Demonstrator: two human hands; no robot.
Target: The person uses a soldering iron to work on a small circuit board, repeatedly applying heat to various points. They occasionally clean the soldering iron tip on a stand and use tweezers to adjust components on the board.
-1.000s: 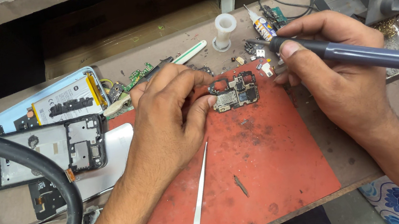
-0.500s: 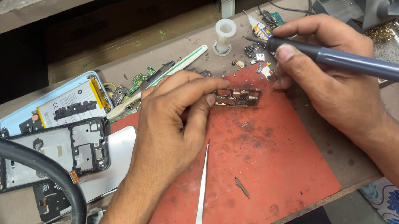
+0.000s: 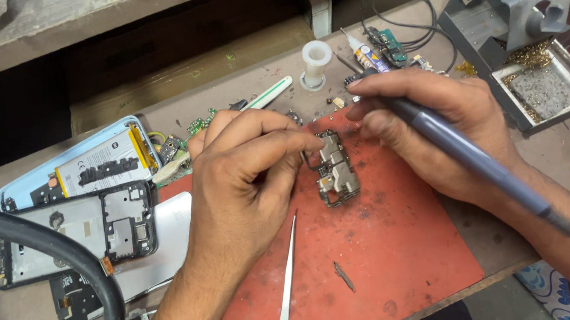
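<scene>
Red work mat (image 3: pixel 388 257) covers the bench centre, w/ a thick black hose (image 3: pixel 53 252) curving in at 9 o'clock. Opened phone frame (image 3: pixel 72 234) lies at 9, blue back shell w/ battery (image 3: pixel 78 170) just above it. Grey iron stand (image 3: pixel 503 18) at 2 o'clock. Left hand (image 3: pixel 243 181) fingers pinch the top edge of the small circuit board (image 3: pixel 335 171), which lies on the mat's upper part. Right hand (image 3: pixel 437 131) is closed round a grey soldering pen (image 3: pixel 462 153), tip near the board's top at 12. Tweezers (image 3: pixel 286 301) lie loose at 6 o'clock.
</scene>
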